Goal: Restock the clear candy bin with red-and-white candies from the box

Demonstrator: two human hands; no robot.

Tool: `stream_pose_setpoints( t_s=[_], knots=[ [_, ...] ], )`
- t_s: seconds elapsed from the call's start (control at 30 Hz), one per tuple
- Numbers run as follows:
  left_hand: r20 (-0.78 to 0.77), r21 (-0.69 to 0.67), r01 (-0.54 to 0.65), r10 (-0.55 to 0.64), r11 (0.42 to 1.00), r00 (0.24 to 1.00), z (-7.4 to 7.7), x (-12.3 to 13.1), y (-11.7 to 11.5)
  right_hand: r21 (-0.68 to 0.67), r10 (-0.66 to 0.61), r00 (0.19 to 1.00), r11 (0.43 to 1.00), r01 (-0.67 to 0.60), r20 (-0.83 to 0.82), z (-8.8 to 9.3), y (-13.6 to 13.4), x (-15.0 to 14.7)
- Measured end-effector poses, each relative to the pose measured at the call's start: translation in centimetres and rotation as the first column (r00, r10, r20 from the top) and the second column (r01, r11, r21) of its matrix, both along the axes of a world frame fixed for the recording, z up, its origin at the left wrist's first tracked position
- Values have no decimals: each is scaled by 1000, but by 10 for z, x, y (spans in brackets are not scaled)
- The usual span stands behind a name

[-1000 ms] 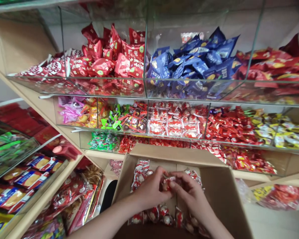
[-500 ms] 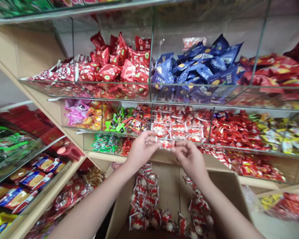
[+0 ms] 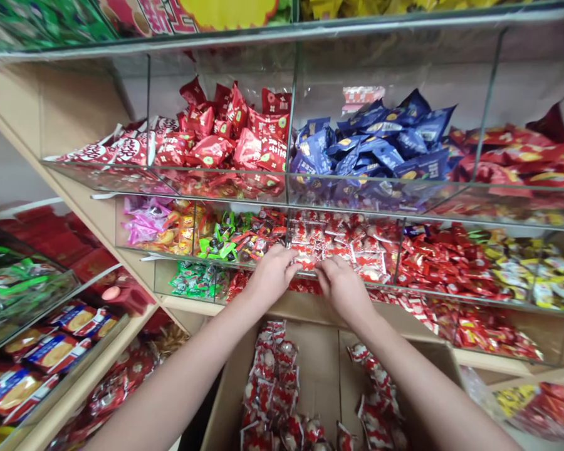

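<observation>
My left hand (image 3: 275,274) and my right hand (image 3: 342,285) are together at the front edge of a clear shelf bin. Their fingertips pinch opposite ends of a small red-and-white wrapped candy (image 3: 306,258). Behind it, matching candies (image 3: 369,254) lie in rows in the bin, and the held one partly blends with them. Below my forearms stands an open cardboard box (image 3: 317,351). More of the same wrapped candies (image 3: 269,382) lie along its left side, and others (image 3: 378,391) along its right.
Above, a glass shelf holds red packets (image 3: 216,147) and blue packets (image 3: 376,141). Red candies (image 3: 451,263) fill the neighbouring bin to the right, dark-and-green ones (image 3: 223,235) the left. A clear bin front edge (image 3: 432,291) runs across. Packaged biscuits (image 3: 54,351) sit lower left.
Both hands have moved slightly forward with the candy, bringing it against the row at the bin's front. The right fingers have come in closer to the left. The view has tilted up a little.
</observation>
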State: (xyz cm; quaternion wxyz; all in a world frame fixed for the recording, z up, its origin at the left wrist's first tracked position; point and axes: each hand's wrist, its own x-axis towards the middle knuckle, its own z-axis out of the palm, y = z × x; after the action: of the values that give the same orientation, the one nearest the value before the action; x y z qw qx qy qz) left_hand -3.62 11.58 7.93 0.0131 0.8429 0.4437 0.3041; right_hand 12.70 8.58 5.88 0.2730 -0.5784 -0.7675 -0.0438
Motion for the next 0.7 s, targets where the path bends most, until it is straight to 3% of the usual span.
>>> stream_pose_setpoints(
  t_s=[0.13,0.23,0.43,0.7],
  knots=[
    [-137,128,-40,58,991,989,1,1,-7,98,26,1000,995,-25,-15,-2,-3,2],
    [-253,212,61,-5,975,967,-3,4,-10,128,49,999,991,-50,13,-6,-3,5],
    [-266,181,100,-49,978,963,-13,10,-3,168,30,995,986,-13,-99,-20,-5,17],
    [-286,164,107,-56,981,957,-5,16,0,134,23,995,991,-10,-99,-20,2,19]
  ],
)
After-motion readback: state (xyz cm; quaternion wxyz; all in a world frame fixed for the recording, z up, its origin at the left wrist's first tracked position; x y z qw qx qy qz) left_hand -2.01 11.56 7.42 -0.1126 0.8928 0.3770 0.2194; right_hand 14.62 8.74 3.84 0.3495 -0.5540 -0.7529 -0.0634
